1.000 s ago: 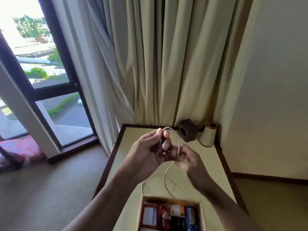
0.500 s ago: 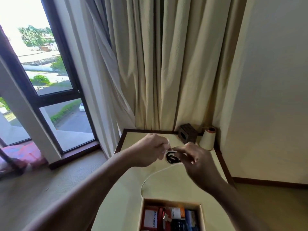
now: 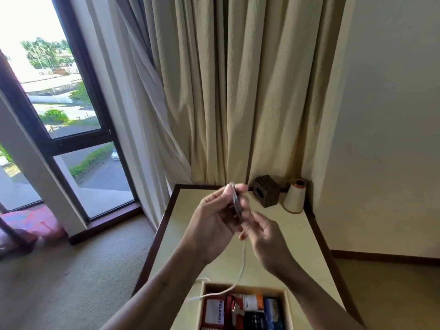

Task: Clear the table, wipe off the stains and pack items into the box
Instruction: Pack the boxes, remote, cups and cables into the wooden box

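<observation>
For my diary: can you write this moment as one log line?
left hand: grips dark item | right hand: pinches white cable | cable trails over box

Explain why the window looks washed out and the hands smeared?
Head view: daylight overexposes the window; the wide lens slants its frame; the left hand, the dark item it pinches, the right hand and the white cable are motion-blurred; the box looks sharper.

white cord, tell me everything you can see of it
The cord is thin, white and limp. Its top runs up between the left hand and right hand, blurred there, beside a small dark piece pinched in the left. It hangs down, bends over the box far rim and trails left past its corner, over the table.
</observation>
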Tool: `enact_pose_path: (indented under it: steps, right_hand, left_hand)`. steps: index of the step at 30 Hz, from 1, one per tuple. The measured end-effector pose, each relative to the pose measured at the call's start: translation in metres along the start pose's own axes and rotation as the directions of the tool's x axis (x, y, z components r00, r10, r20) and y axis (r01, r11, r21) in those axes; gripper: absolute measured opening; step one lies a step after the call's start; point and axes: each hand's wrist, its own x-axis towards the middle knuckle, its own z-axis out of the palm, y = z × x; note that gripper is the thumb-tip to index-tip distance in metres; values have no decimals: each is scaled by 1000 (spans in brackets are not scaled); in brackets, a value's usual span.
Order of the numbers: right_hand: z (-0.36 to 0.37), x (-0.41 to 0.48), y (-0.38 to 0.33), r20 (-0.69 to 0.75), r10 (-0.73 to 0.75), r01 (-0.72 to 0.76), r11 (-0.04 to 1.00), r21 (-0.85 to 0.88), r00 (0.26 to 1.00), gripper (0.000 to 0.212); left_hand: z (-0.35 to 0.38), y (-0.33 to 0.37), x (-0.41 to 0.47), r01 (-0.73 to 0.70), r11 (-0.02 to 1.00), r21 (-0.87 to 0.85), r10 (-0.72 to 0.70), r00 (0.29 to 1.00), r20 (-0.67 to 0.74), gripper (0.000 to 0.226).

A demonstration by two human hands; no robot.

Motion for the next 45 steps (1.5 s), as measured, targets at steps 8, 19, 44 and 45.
enact_pose_path:
  steps: [8, 19, 44, 45]
  right_hand:
    - [10, -7, -3, 118, 228, -248, 950, 191, 966, 24]
    - [21, 46, -19, -19, -32, 34, 994, 106, 999, 12]
    - [-38, 28, -46, -69, -323, 323, 946, -2, 944, 15]
    - [-32, 23, -41, -51, -261, 263, 964, 45, 964, 18]
  left_hand:
    - [1, 24, 29, -88, 575, 814, 268, 960, -85, 26]
    - [41, 35, 15, 16, 927, 376, -40, 998, 56, 32]
    - [-4, 24, -1, 198, 966, 168, -233, 946, 226, 29]
    - [0, 19, -1, 146, 987, 73, -158, 963, 219, 28]
